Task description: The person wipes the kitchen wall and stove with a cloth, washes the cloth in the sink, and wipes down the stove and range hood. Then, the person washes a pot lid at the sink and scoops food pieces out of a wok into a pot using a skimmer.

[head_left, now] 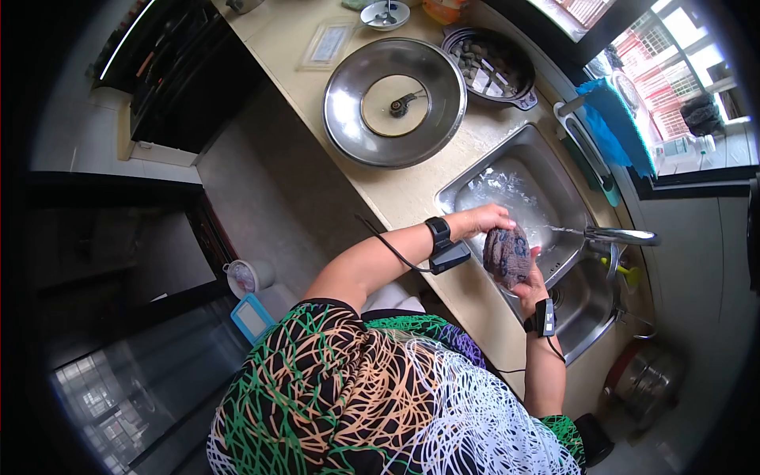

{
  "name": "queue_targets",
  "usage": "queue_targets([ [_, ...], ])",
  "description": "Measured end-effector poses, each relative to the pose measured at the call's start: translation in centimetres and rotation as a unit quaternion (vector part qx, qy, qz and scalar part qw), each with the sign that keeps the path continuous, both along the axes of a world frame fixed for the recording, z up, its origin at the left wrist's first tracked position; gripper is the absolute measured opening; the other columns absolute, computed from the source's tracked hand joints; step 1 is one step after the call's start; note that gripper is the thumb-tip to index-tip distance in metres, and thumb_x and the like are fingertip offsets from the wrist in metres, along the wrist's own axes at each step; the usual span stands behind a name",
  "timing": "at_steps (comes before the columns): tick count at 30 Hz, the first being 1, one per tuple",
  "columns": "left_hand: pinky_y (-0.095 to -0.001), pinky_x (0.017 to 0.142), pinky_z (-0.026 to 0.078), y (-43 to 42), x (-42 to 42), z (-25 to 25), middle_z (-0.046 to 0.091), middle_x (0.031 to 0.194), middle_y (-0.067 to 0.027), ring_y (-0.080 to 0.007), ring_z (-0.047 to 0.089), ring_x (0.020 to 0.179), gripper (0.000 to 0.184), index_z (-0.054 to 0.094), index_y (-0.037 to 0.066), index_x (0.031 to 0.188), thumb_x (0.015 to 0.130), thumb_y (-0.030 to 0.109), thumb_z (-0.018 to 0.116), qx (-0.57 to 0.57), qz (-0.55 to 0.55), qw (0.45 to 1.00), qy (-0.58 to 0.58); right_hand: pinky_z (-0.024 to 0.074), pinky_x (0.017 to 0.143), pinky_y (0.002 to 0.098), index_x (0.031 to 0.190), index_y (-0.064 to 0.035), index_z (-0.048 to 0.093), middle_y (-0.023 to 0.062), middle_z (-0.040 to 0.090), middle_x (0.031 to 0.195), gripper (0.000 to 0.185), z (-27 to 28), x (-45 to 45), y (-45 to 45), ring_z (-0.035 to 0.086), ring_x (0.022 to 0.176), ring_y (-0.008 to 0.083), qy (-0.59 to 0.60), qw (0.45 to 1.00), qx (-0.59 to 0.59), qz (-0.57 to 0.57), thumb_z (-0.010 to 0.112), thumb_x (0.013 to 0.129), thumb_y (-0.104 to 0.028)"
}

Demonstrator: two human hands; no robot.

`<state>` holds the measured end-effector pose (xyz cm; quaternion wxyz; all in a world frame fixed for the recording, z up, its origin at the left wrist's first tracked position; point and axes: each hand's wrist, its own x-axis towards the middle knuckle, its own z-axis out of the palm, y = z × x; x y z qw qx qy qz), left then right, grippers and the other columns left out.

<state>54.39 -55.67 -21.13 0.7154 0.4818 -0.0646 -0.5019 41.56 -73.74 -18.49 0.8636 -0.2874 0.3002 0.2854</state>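
A dark grey-brown folded cloth point(507, 257) with bluish patterning is held up over the front rim of the steel sink point(455, 198). My left hand point(484, 219) grips its upper left end, fingers closed around the edge. At its lower right side, my right hand point(533, 283) holds the cloth from beneath, thumb up along the side. Water runs from the faucet point(621, 236) into the larger basin just beyond the cloth. Both wrists wear black straps with small boxes and cables.
On the counter lies a wide steel lid point(352, 123) with a see-through centre and dark knob. Behind it stand a dark two-handled pot point(518, 55) holding rounded grey things and a white bowl point(385, 16). A blue cloth point(606, 119) hangs by the window.
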Motion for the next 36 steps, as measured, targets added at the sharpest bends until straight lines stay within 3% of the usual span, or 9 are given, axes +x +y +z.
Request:
queue_targets([
  [5,-0.0407,0.089,0.044,1.0,-2.1,0.8,0.060,0.110,-0.0060,-0.0188,0.055,0.106,0.054,0.048,0.014,0.121,0.084,0.053,0.059,0.054,-0.026,0.988,0.141,0.0529,0.079,0.0498,0.123,-0.0010,0.050,0.0170,0.059,0.117,0.060,-2.0,-1.4,-1.2,0.060,0.102,0.0349,0.011,0.999,-0.051,0.014,0.070,0.077,-0.034],
  [9,-0.0464,0.084,0.049,0.5,-5.4,3.0,0.049,0.125,-0.0098,-0.0270,0.055,0.106,0.073,0.039,0.020,0.135,0.079,0.065,0.055,-0.130,-0.055,0.959,0.248,0.0551,0.076,0.0496,0.129,0.0024,0.042,0.0224,0.057,0.117,0.066,4.0,-1.6,1.1,0.060,0.101,0.0375,-0.005,0.998,-0.003,0.061,0.064,0.077,-0.032],
  [11,-0.0320,0.063,0.053,0.6,-5.5,3.8,0.053,0.117,-0.0107,-0.0218,0.059,0.092,0.054,0.049,0.018,0.129,0.084,0.047,0.061,-0.167,-0.019,0.954,0.248,0.0566,0.073,0.0480,0.130,0.0032,0.040,0.0237,0.056,0.117,0.069,8.7,-0.5,4.2,0.060,0.101,0.0380,-0.003,0.996,0.049,0.077,0.063,0.077,-0.035],
  [13,-0.0297,0.060,0.053,0.5,-5.3,3.0,0.059,0.108,-0.0095,-0.0195,0.060,0.085,0.045,0.053,0.013,0.124,0.086,0.035,0.064,-0.122,-0.056,0.970,0.203,0.0552,0.051,0.0308,0.129,0.0044,0.040,0.0241,0.053,0.120,0.073,5.8,-2.0,2.3,0.062,0.095,0.0371,0.001,0.995,0.053,0.081,0.067,0.076,-0.039],
  [15,-0.0301,0.065,0.053,0.0,-5.1,2.5,0.063,0.097,-0.0087,-0.0177,0.061,0.081,0.036,0.057,0.007,0.116,0.085,0.023,0.066,-0.124,-0.046,0.959,0.249,0.0545,0.047,0.0307,0.134,0.0006,0.033,0.0265,0.052,0.116,0.083,3.9,-3.4,0.7,0.063,0.090,0.0338,0.063,0.995,0.069,0.047,0.074,0.071,-0.036],
  [22,-0.0304,0.063,0.048,-3.5,-7.7,1.2,0.060,0.076,-0.0048,-0.0127,0.055,0.068,0.005,0.061,0.003,0.082,0.081,0.006,0.066,-0.054,0.080,0.973,0.211,0.0501,0.052,0.0247,0.109,-0.0015,0.055,0.0065,0.063,0.092,0.051,7.4,-1.9,3.5,0.062,0.072,0.0143,0.046,0.953,-0.258,0.152,0.079,0.066,-0.016],
  [25,-0.0310,0.062,0.047,-5.1,-8.5,0.6,0.059,0.070,-0.0035,-0.0126,0.055,0.066,0.007,0.062,0.003,0.077,0.078,0.008,0.066,0.051,0.113,0.986,0.112,0.0509,0.059,0.0278,0.106,-0.0018,0.056,0.0052,0.063,0.092,0.051,4.3,-3.3,3.2,0.061,0.071,0.0136,-0.001,0.894,-0.419,0.159,0.080,0.063,-0.015],
  [30,-0.0338,0.064,0.047,-5.6,-8.7,2.3,0.063,0.072,-0.0108,-0.0204,0.060,0.069,0.012,0.062,0.002,0.081,0.077,0.013,0.064,0.181,0.153,0.971,0.040,0.0506,0.071,0.0444,0.131,-0.0011,0.030,0.0227,0.057,0.103,0.086,5.0,-2.7,6.1,0.059,0.091,0.0419,-0.083,0.554,-0.778,0.284,0.078,0.063,-0.023],
  [36,-0.0354,0.070,0.049,-7.0,-10.2,0.9,0.063,0.086,-0.0141,-0.0218,0.061,0.077,0.021,0.059,0.000,0.096,0.079,0.011,0.065,0.246,0.227,0.927,0.168,0.0512,0.071,0.0454,0.137,-0.0054,0.027,0.0212,0.042,0.120,0.088,5.8,-3.2,6.9,0.059,0.089,0.0418,-0.137,0.437,-0.823,0.336,0.074,0.062,-0.011],
])
